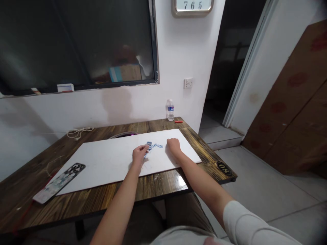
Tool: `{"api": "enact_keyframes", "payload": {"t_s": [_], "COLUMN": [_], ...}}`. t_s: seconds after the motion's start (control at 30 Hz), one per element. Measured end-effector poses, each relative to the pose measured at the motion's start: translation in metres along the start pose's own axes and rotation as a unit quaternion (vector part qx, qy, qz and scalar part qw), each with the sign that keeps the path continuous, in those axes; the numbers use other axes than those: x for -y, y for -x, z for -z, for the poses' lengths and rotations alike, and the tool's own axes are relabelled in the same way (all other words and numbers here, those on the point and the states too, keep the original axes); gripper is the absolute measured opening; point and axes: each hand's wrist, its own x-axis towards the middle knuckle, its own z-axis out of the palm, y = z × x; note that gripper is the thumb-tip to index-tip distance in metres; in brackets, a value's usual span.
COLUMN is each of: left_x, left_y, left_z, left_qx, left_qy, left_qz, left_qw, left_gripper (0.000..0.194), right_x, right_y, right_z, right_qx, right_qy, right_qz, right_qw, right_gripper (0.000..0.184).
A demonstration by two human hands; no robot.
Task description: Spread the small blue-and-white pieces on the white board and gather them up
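A white board (pixel 112 158) lies on the dark wooden table, with several small blue-and-white ladder-patterned pieces (pixel 160 146) near its middle. My left hand (pixel 139 154) is closed in a pinch over the board, its thumb and fingertips on a blue-and-white patterned strip (pixel 149 144). More blue shows just under those fingers, partly hidden by them. To the right of the loose pieces, my right hand (pixel 174 146) rests on the board with its fingers curled in. Whatever it may hold is hidden from view.
A phone in a patterned case (pixel 60 183) overlaps the board's left end. At the back stand a water bottle (pixel 170 110) and a red pen-like stick (pixel 178 121). A white cable (pixel 79 132) lies back left; a round black 08 tag (pixel 223 167) marks the table's right corner.
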Motion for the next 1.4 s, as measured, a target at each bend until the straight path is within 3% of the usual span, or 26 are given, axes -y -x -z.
{"api": "enact_keyframes", "payload": {"t_s": [0.27,0.43,0.73,0.97,1.13,1.4], "left_x": [0.001,0.003,0.001,0.001,0.002,0.000], "left_y": [0.000,-0.002,-0.002,-0.003,-0.003,0.000], "left_z": [0.002,0.003,0.002,0.001,0.000,-0.001], "left_qx": [-0.003,0.003,-0.005,-0.012,-0.005,-0.001], "left_qy": [-0.002,-0.017,-0.008,-0.004,-0.018,-0.024], "left_qz": [0.002,-0.001,0.010,0.005,0.000,0.002], "left_qw": [1.000,1.000,1.000,1.000,1.000,1.000], "left_gripper": [0.045,0.044,0.043,0.042,0.044,0.044], "right_x": [-0.010,-0.011,-0.001,-0.008,-0.008,-0.008], "right_y": [-0.003,-0.004,-0.006,-0.004,-0.002,0.002], "right_z": [-0.014,-0.017,-0.017,-0.020,-0.016,-0.002], "right_qx": [-0.030,-0.015,-0.013,-0.036,-0.012,0.021], "right_qy": [-0.030,-0.074,-0.046,-0.050,-0.062,-0.040], "right_qz": [-0.024,-0.063,-0.037,-0.043,-0.060,-0.027], "right_qw": [0.999,0.995,0.998,0.997,0.996,0.999], "right_gripper": [0.029,0.029,0.033,0.031,0.032,0.035]}}
